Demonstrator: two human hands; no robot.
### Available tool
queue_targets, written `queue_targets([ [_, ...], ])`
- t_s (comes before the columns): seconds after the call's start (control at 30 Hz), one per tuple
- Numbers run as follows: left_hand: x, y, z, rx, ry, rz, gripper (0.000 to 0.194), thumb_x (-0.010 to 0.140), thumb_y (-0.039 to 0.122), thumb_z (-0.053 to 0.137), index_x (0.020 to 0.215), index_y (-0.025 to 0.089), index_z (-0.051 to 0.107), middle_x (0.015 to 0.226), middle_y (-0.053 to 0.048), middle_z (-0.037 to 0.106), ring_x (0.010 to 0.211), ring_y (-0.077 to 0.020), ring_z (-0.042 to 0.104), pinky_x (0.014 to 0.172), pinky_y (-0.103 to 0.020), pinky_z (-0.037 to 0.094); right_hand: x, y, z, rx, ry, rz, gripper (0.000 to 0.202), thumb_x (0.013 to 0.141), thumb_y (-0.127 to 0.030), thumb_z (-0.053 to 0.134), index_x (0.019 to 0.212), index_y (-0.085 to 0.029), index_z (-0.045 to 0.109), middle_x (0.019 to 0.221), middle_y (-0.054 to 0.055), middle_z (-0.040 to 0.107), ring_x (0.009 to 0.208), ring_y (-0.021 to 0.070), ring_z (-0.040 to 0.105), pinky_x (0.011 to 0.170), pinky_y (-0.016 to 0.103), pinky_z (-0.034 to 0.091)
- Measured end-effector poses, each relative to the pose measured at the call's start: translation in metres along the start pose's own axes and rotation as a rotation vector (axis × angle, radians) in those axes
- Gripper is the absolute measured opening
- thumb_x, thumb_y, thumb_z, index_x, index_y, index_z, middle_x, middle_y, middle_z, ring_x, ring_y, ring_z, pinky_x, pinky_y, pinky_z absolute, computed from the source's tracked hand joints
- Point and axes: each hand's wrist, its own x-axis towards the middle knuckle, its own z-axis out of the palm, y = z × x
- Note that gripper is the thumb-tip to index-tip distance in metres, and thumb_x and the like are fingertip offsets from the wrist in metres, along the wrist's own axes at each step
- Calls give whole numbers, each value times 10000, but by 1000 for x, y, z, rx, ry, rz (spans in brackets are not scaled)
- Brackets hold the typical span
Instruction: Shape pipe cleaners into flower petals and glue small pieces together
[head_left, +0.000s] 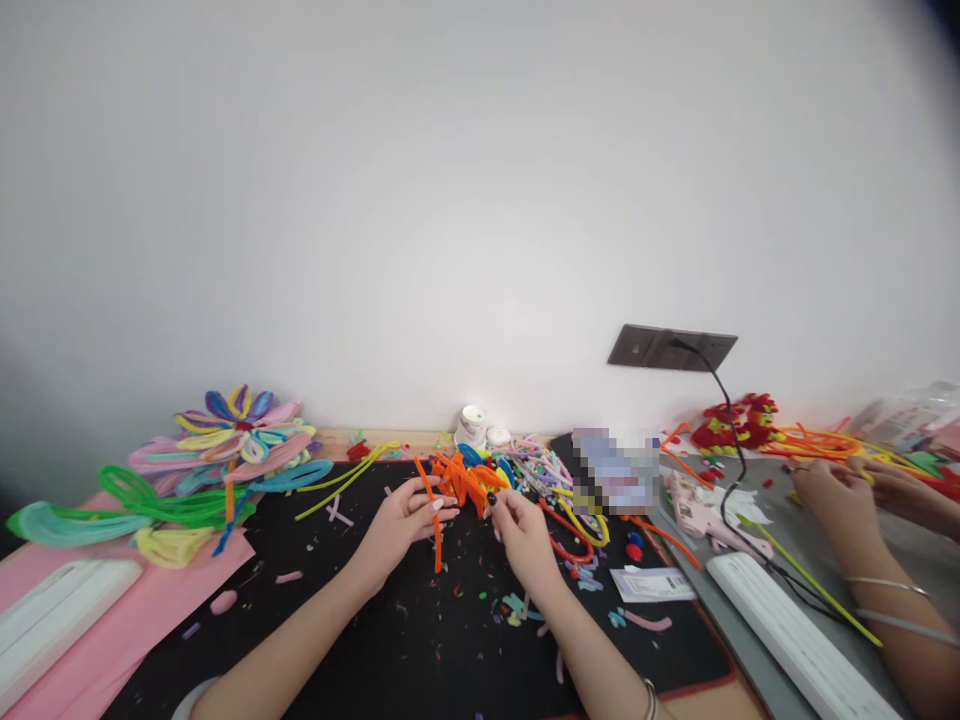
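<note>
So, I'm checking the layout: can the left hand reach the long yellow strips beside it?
Probably yes: the yellow strips lie close by, with nothing large seen between them and the left hand, though it may first need to release the orange strip.

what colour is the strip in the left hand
The strip is orange, best seen in the head view.
</note>
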Motion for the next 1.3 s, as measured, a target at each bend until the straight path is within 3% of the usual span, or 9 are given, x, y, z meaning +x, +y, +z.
queue_targets([
  [0.13,1,-1,-6,244,87,186,651,668,488,852,1206,179,654,1323,-204,722,1307,-388,639,1150,-556,459,1,4,0,284,-111,138,408,897,-602,613,690,-251,594,476,-75,340,399,113,254,435,263,207],
  [0.23,-5,1,-5,440,220,459,471,730,409,805,1163,231,746,1454,-127,647,1435,-348,513,1241,-507,339,-1,1,3,423,-199,220,413,860,-617,666,685,-248,602,459,-85,332,391,94,201,429,260,175],
  [0.27,-7,1,-3,453,205,513,392,764,387,780,1125,233,770,1441,-116,655,1420,-334,525,1231,-481,353,-3,-1,4,437,-229,232,408,856,-606,678,680,-245,605,451,-85,337,391,91,200,429,260,173],
  [0.33,-13,1,1,418,89,492,241,819,388,731,975,220,805,1272,-114,743,1282,-320,626,1117,-442,470,-6,-4,7,427,-295,247,398,847,-581,698,668,-236,609,429,-88,349,387,85,203,426,256,167],
  [0.4,-17,-1,5,371,-6,403,257,860,429,694,801,197,788,938,-95,787,1002,-281,710,942,-394,545,-8,-6,9,399,-354,263,393,833,-561,712,655,-226,609,409,-94,359,382,76,200,417,247,156],
  [0.5,-20,-5,11,249,-24,278,385,879,501,684,673,177,712,608,-12,637,640,-171,591,697,-301,501,-10,-8,12,387,-407,301,379,806,-537,730,656,-210,613,410,-108,365,379,60,194,404,228,146],
  [0.7,-22,-1,18,-83,38,144,478,715,605,823,678,168,634,590,42,542,588,-113,493,630,-241,442,-10,-9,12,354,-319,281,273,752,-421,781,718,-189,641,474,-80,530,384,58,347,393,195,252],
  [1.0,-18,0,10,170,111,179,478,701,522,828,509,181,554,499,34,524,521,-114,461,559,-244,384,-8,-8,12,427,-143,271,297,709,-426,819,710,-186,644,582,8,714,398,106,562,395,213,449],
  [1.3,-19,1,10,246,120,209,484,780,635,670,595,203,552,502,44,510,493,-126,457,545,-258,384,-10,-9,13,457,-162,266,327,697,-438,840,688,-184,634,570,12,723,385,96,562,389,201,461],
])
